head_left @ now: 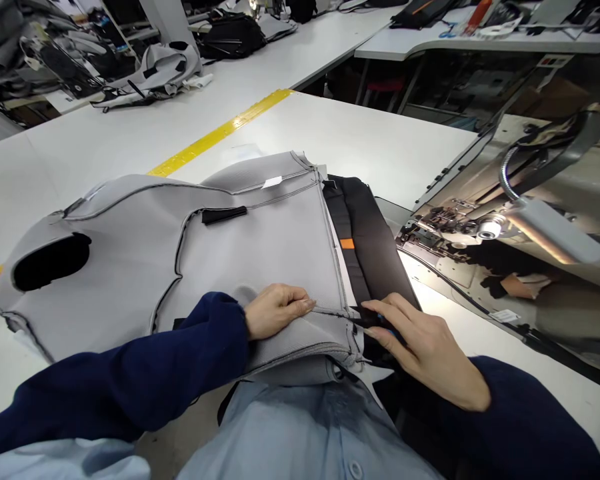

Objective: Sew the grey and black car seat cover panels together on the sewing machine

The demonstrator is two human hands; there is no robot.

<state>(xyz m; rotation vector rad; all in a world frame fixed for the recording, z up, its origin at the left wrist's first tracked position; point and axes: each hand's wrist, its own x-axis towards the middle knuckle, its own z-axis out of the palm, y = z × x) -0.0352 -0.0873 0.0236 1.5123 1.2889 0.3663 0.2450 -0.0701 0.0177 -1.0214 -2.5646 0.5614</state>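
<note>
A grey padded fabric cover [265,247] with dark-edged seams and a dark oval hole lies spread over the table in front of me. My left hand [279,309] rests on its near part, fingers bent and pinching the fabric along a seam. At the cover's right corner, my right hand [420,340] has thumb and forefinger curled around something dark by the seam end. A bit of blue shows under its fingers; what that is I cannot make out. Beneath the cover's right side lies a black padded piece [375,240] with a small orange tab [347,244].
To the right stands a sewing machine [490,227] with a lit lamp [555,230]. Yellow tape [225,133] crosses the white table [340,133]. Another grey cover [165,70] and a black bag-like item [233,35] lie farther back.
</note>
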